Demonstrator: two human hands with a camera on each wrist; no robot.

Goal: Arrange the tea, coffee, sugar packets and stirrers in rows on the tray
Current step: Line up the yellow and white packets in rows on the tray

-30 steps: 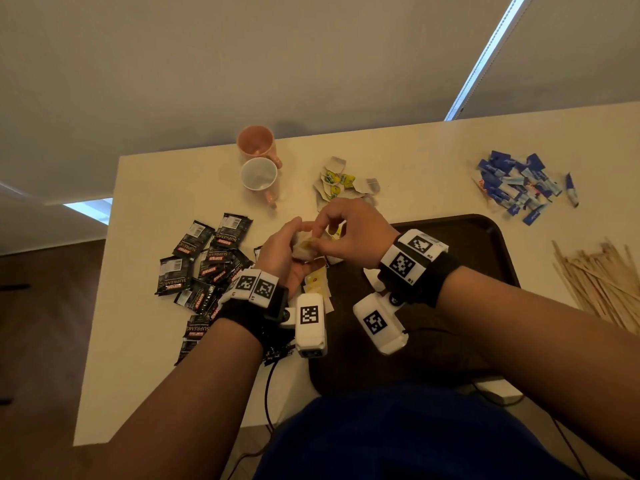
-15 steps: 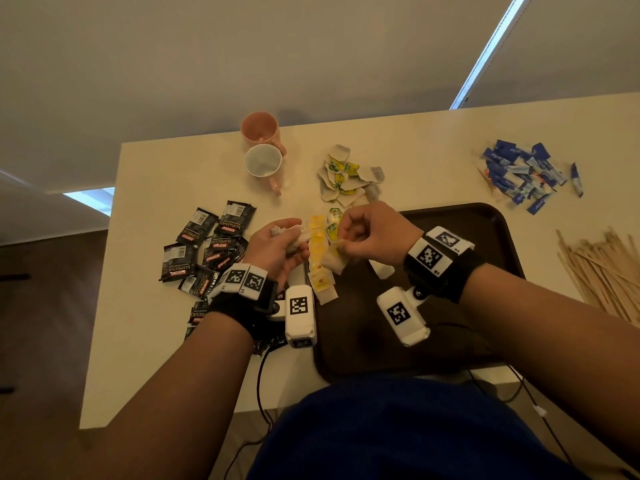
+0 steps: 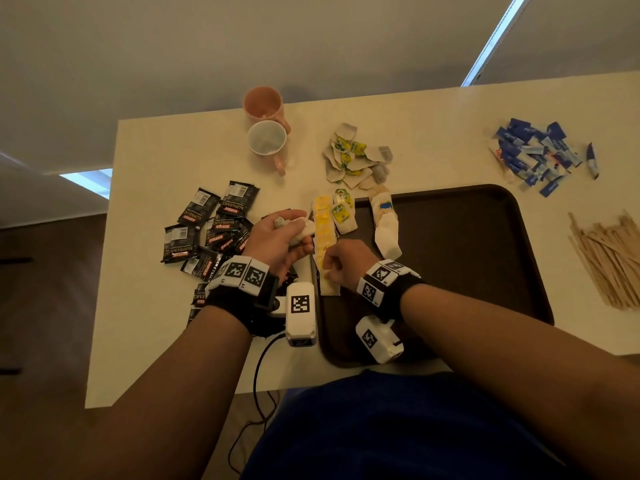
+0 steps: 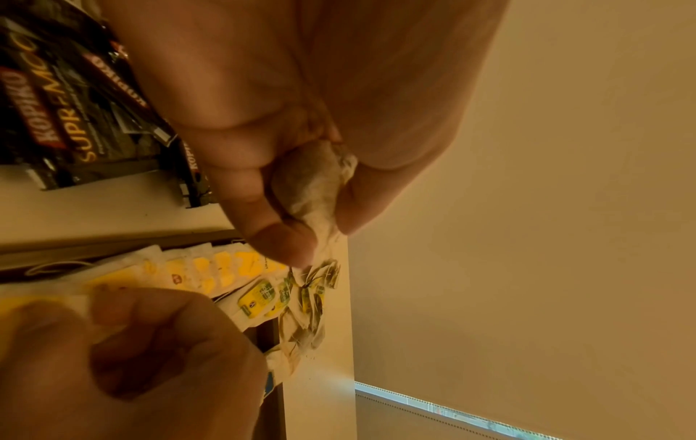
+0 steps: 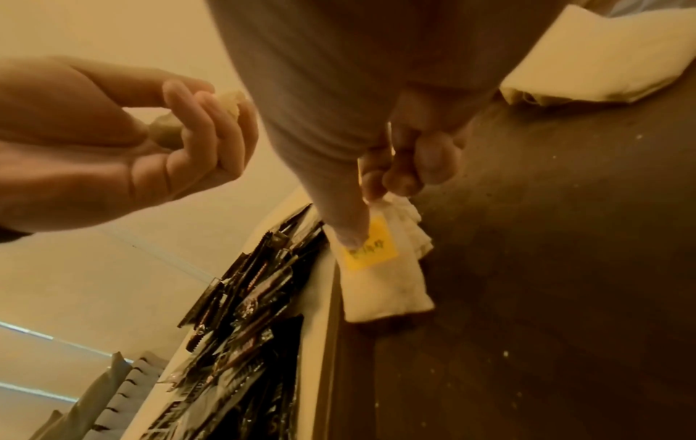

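A dark brown tray (image 3: 485, 237) lies in front of me. Along its left edge runs a row of yellow-tagged tea bags (image 3: 323, 230), with two shorter rows (image 3: 384, 223) beside it. My right hand (image 3: 329, 268) pinches a yellow-tagged tea bag (image 5: 373, 247) at the near end of that row, low over the tray floor (image 5: 527, 268). Just left of the tray, my left hand (image 3: 294, 230) is curled round a small bunch of crumpled tea bags (image 4: 312, 184), held above the table.
Black coffee sachets (image 3: 214, 230) lie scattered left of the tray. Loose tea bags (image 3: 353, 157) are piled behind it, near two cups (image 3: 266, 138). Blue sugar packets (image 3: 533, 154) sit at the far right, wooden stirrers (image 3: 609, 258) on the tray's right side.
My right hand has left my left hand with one tea bag and come down to the near end of the yellow-tagged row. The left hand keeps its bunch.
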